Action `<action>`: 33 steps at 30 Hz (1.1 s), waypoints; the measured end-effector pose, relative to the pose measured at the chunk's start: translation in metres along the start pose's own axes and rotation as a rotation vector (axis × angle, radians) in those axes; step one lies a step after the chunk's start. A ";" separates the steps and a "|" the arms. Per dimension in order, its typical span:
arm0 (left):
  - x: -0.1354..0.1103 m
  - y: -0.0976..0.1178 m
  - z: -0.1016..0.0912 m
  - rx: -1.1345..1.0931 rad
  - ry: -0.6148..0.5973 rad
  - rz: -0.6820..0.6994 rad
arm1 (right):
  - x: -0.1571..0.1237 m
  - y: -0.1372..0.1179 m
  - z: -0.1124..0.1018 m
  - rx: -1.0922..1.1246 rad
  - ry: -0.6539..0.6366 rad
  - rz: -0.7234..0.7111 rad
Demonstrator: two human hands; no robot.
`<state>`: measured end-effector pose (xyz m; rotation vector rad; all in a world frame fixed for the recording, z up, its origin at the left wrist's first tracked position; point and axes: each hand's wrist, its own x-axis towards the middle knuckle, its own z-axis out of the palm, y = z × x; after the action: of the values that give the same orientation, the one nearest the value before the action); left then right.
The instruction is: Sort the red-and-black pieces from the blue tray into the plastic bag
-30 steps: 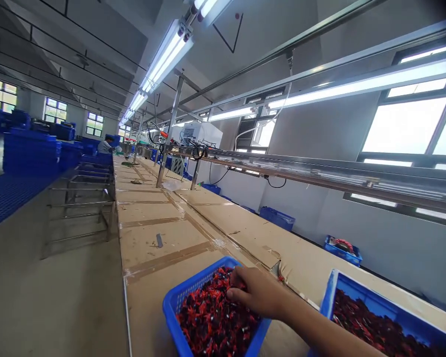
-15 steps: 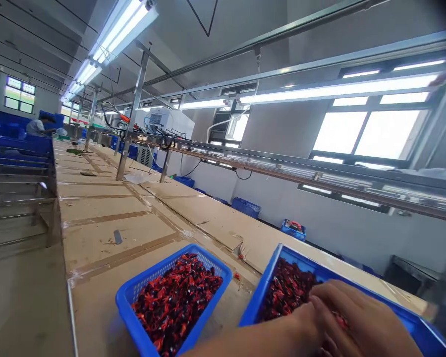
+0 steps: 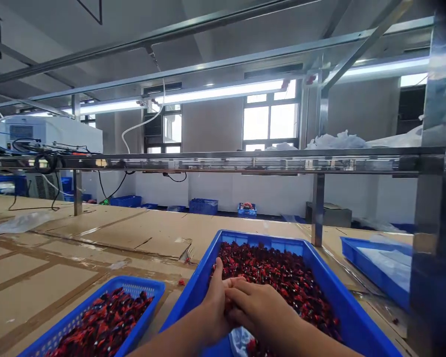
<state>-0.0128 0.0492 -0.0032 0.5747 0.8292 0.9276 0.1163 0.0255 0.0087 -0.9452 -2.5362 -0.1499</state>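
Both my hands meet over a deep blue tray [image 3: 351, 317] filled with small dark red and black pieces [image 3: 271, 263]. My left hand [image 3: 215, 302] is cupped with its thumb pointing up, its other fingers mostly covered by my right hand. Curled fingers of my right hand [image 3: 263, 310] press against the left palm; a bit of red shows between the hands, but what they hold is hidden. Below them, a clear plastic bag [image 3: 240, 339] lies in the tray. To the left stands a blue perforated basket [image 3: 156, 287] of similar brighter red and black pieces [image 3: 104, 320].
Taped cardboard covers the table [image 3: 59, 282]. A metal shelf [image 3: 215, 162] spans above it, with a post [image 3: 317, 208] behind the tray and a wide pillar [image 3: 431, 248] at right. Another blue tray [image 3: 375, 267] with white plastic sits on the right.
My view has swung right and levelled, so tray and basket sit further left in the picture. My hands stay together over the tray, and the left thumb now shows raised.
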 end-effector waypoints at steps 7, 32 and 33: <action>-0.005 0.002 0.004 -0.106 0.013 -0.028 | -0.001 0.006 0.006 -0.055 -0.026 -0.139; -0.037 -0.001 0.016 1.044 0.067 1.088 | 0.003 0.021 -0.021 2.101 0.273 0.557; -0.038 0.000 0.015 1.075 0.052 1.091 | 0.002 0.021 -0.020 2.118 0.230 0.566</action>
<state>-0.0133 0.0152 0.0195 2.0784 1.0337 1.4221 0.1355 0.0373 0.0269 -0.4257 -0.8795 1.8890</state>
